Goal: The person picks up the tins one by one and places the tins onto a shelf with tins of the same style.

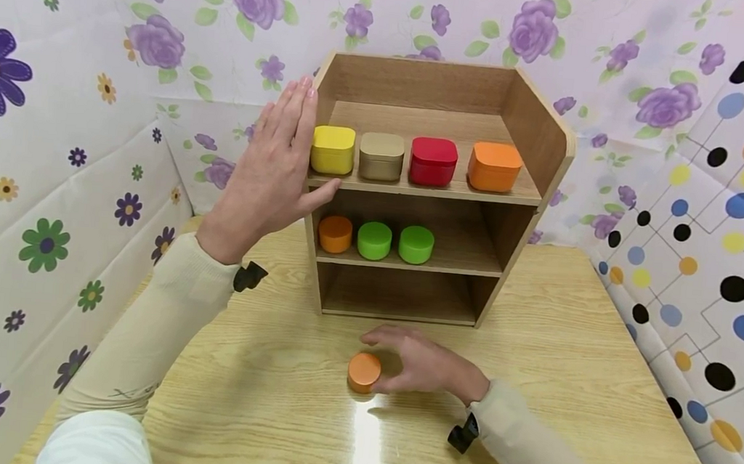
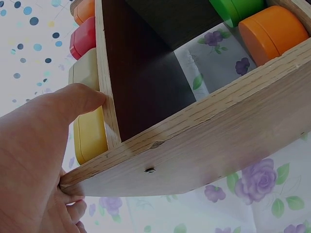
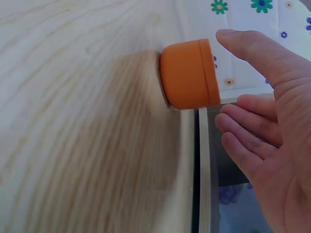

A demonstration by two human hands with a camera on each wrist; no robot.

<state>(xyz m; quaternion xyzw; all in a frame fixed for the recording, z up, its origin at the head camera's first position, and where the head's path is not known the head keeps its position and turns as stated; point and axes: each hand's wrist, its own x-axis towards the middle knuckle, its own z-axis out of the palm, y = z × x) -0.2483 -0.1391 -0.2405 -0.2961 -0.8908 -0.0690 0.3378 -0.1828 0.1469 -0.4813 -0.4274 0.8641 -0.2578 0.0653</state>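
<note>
My left hand (image 1: 272, 162) lies along the left side of a small wooden shelf (image 1: 424, 192), fingers straight. Its thumb rests at the front edge beside a yellow rounded-square container (image 1: 333, 150); the left wrist view shows this thumb (image 2: 80, 99) up close. On the table in front of the shelf sits a round orange container (image 1: 364, 372). Around its right side my right hand (image 1: 421, 363) is spread, thumb near, fingers behind. In the right wrist view a gap shows between the hand (image 3: 272, 111) and the orange container (image 3: 189, 74).
The top level also carries a beige container (image 1: 381, 157), a red one (image 1: 433, 162) and an orange one (image 1: 494, 167). On the middle level stand an orange round container (image 1: 335, 234) and two green ones (image 1: 374, 241). Patterned cloth walls (image 1: 671, 175) surround the wooden table (image 1: 597, 366).
</note>
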